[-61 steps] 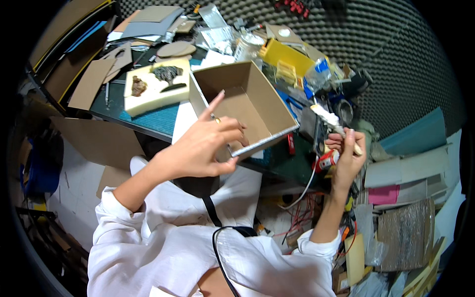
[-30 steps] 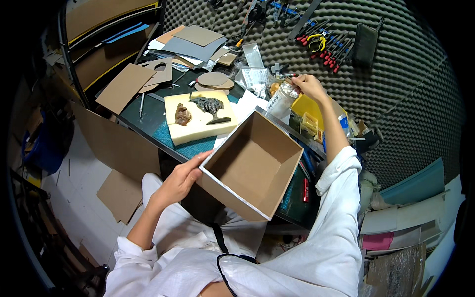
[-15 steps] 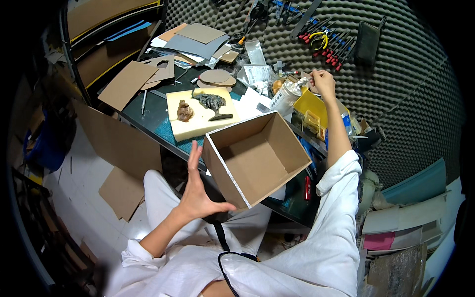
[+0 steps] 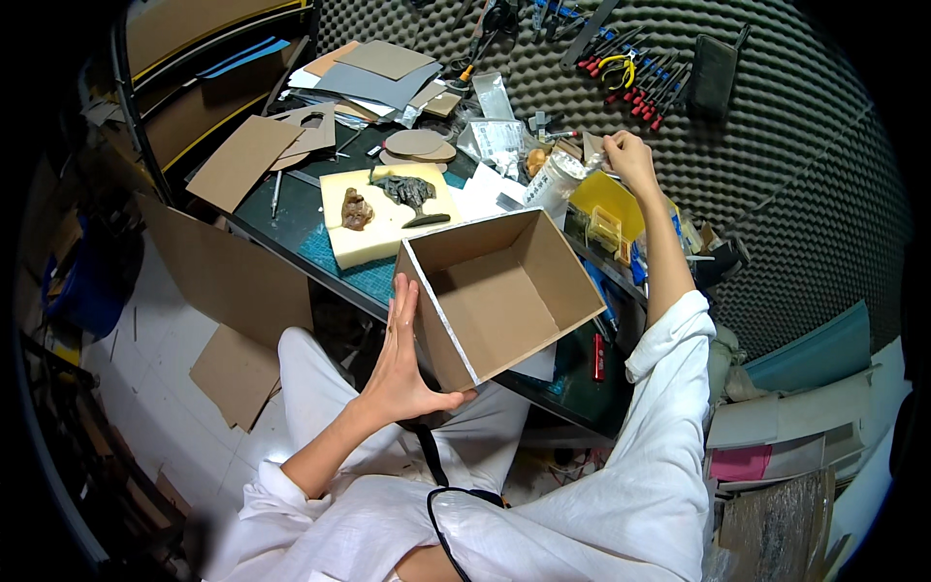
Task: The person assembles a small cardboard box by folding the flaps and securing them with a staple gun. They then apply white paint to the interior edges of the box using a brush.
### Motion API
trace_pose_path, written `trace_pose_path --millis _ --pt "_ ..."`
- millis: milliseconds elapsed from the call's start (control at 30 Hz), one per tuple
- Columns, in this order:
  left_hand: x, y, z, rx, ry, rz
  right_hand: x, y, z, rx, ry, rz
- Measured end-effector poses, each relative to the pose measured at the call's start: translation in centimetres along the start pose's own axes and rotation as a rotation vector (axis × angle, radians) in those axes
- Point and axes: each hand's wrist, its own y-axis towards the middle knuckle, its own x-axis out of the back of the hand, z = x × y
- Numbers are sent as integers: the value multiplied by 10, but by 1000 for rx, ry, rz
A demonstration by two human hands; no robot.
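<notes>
An open-topped brown cardboard box point(image 4: 499, 296) is tilted toward me at the table's near edge, with a white strip along its left rim. My left hand point(image 4: 402, 364) lies along the box's left outer wall. Its fingers are stretched out and its thumb is near the lower corner. Beyond the box, my right hand point(image 4: 632, 163) has its fingers pinched together above a white tub point(image 4: 556, 182). A small brownish piece shows at those fingertips, but whether they hold it is unclear. A foam block point(image 4: 373, 242) carries a dark tree-like figure point(image 4: 405, 192) and a brown lump point(image 4: 356, 210).
Cardboard sheets point(image 4: 388, 60) are stacked at the back of the dark table point(image 4: 257, 209). Right of the tub stands a yellow container point(image 4: 621, 209) among small items. Hand tools point(image 4: 659, 87) hang on the foam wall. A red object point(image 4: 597, 357) lies right of the box.
My left hand has moved right, up against the box's wall. My right hand has shifted slightly, staying above the tub. The whole view has drifted a little.
</notes>
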Motion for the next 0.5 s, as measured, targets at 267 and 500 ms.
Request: trace_pose_path --millis 267,500 --pt "4 9 8 -34 -41 1 47 -21 28 -130 114 -170" --pt "8 15 20 -38 -57 57 119 -188 127 -150 619 -259"
